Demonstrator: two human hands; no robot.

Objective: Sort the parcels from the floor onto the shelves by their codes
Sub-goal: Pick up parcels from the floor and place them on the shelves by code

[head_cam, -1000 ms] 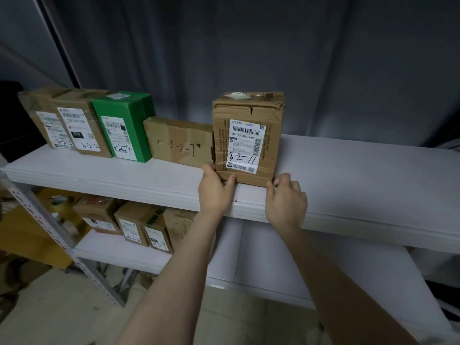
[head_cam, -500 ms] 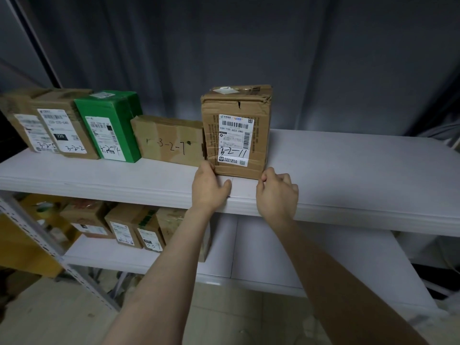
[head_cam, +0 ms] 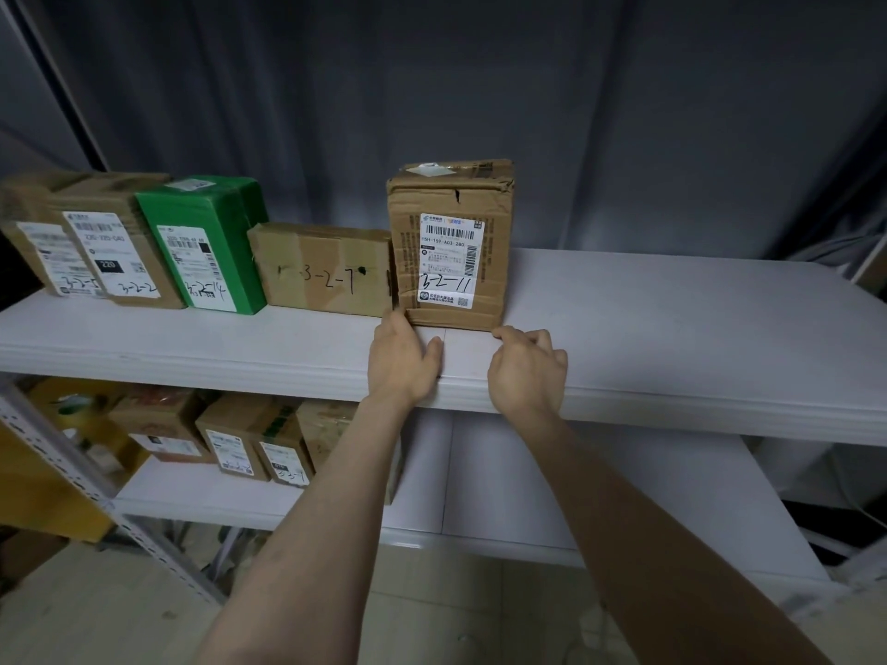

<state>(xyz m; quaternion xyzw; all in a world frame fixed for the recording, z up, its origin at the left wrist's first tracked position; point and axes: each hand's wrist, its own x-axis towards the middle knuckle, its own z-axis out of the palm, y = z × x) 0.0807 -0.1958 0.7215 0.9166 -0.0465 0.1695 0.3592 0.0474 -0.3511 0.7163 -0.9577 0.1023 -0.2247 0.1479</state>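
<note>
Fingers of the left hand lie flat on the bottom-left corner of the 3-2-11 parcel, right hand loosely curled at its bottom-right corner, neither gripping; the box stands upright mid-frame on the upper shelf, snug against the 3-2-7 box. I'd nudge both corners back evenly so the label faces out, in line with the row. White shelving, more parcels on the lower shelf lower left, dark curtain behind.
</note>
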